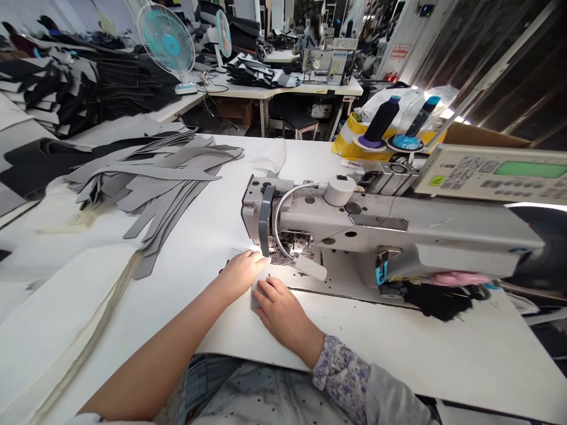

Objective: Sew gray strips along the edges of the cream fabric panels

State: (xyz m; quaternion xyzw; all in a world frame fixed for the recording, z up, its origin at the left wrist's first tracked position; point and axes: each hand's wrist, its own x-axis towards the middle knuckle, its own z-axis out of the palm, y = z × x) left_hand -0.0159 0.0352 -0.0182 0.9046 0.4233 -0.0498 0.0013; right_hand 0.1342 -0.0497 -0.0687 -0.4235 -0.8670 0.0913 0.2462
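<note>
My left hand [241,270] rests on a small grey fabric piece [260,282] right at the needle of the sewing machine [354,227], fingers stretched forward and pressing it flat. My right hand [281,310] lies just behind on the same piece, fingers flat, holding it down on the white table [204,230]. Most of the fabric piece is hidden under both hands. A small lamp on a flexible neck lights the needle area brightly.
A heap of long grey cut strips [155,177] lies at the left. Thread cones [381,121] and a control panel [491,174] stand behind the machine. A stack of pale sheets [53,319] sits at the near left. A fan [166,41] and other workstations are farther back.
</note>
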